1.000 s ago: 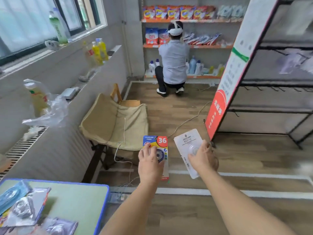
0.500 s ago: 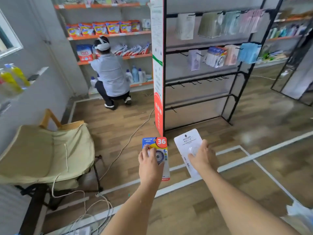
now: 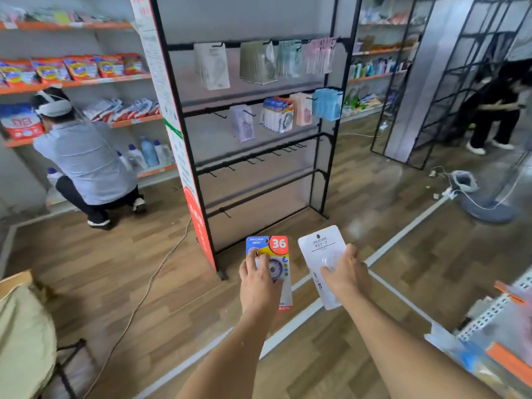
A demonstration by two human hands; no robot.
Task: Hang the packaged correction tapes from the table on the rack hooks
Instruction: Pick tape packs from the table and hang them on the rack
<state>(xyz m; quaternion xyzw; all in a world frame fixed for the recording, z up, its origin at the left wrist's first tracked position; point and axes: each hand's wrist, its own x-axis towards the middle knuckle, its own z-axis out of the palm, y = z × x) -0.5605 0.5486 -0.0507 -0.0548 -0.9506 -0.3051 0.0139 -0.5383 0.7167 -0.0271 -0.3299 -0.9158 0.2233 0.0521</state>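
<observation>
My left hand (image 3: 259, 283) grips a colourful correction tape pack (image 3: 276, 249) marked 36, held upright in front of me. My right hand (image 3: 344, 273) grips a white correction tape pack (image 3: 319, 246) beside it. Ahead stands the black rack (image 3: 331, 116) with hooks. Its top two rows carry hanging packs (image 3: 277, 113); the third row has several bare hooks (image 3: 276, 153), and lower bars are nearly bare. Both packs are well short of the rack.
A person in a grey shirt (image 3: 83, 159) crouches at the left shelves. A cable (image 3: 149, 283) runs over the wooden floor. A cloth-covered chair (image 3: 20, 326) is at the lower left. Another person (image 3: 495, 110) and a fan base (image 3: 486, 208) are at the right.
My view has swung right from the table and window wall onto the rack, and the rack now looks closer. Both hands hold their packs in the same pose.
</observation>
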